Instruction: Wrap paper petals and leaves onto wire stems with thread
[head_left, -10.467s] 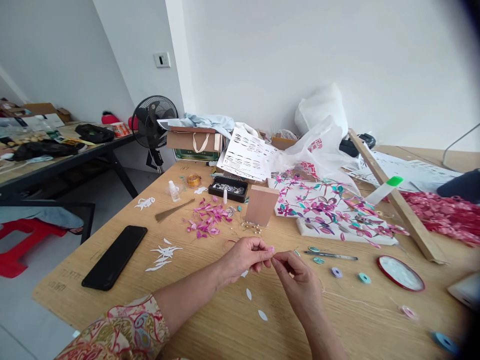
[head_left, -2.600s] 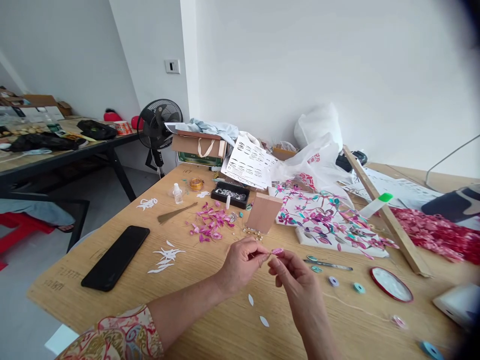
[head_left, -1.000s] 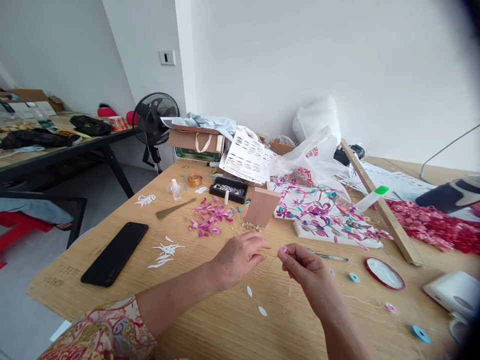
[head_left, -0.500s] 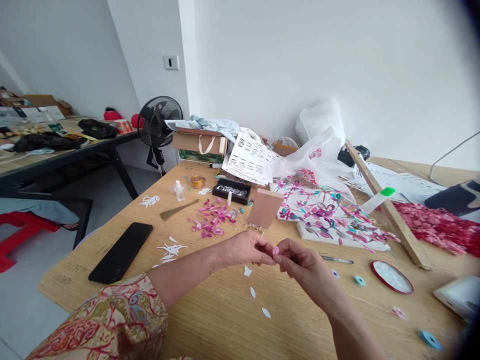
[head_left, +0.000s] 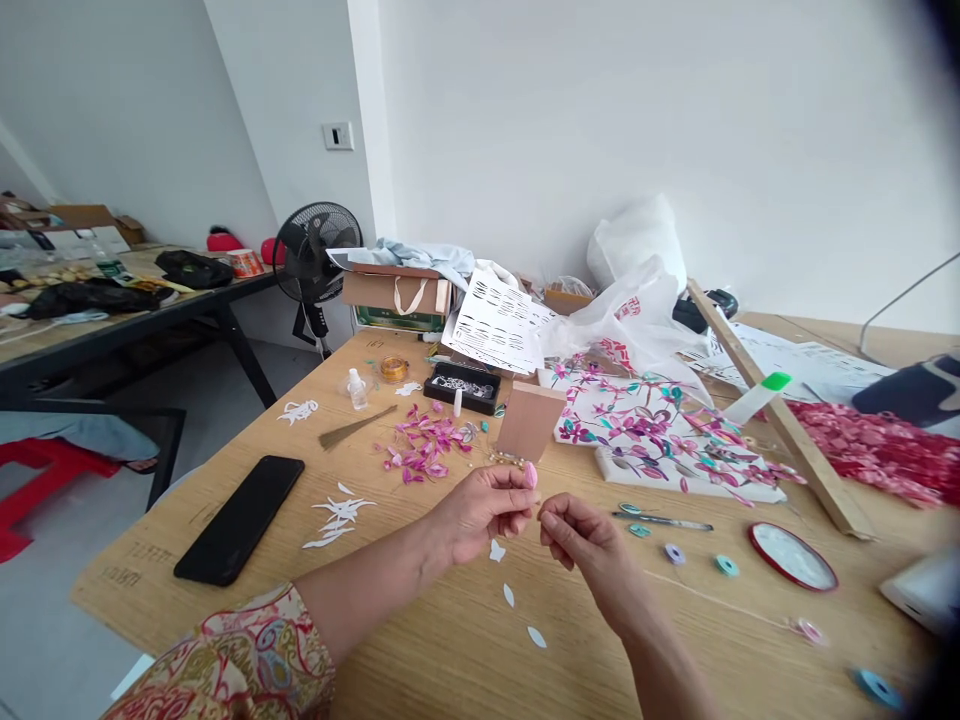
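The left hand point(head_left: 480, 512) is clamping its thumb and index fingertips on the small, rounded pink petal point(head_left: 530, 474), which is standing out upright just above those fingertips. Taking the petal as the clock's centre, the right hand point(head_left: 586, 540) is hovering at five o'clock, just apart from it, its thumb and index fingertips pressing together; whether they are gripping something thin, I cannot tell. An upright, flat, pale-brown wooden block point(head_left: 531, 425) is standing at twelve o'clock, behind the petal. A loose pile of magenta-pink petals point(head_left: 426, 447) is lying between nine and ten o'clock, a white leaf-shaped piece point(head_left: 508, 596) at six, and a round lavender spool point(head_left: 674, 554) at four.
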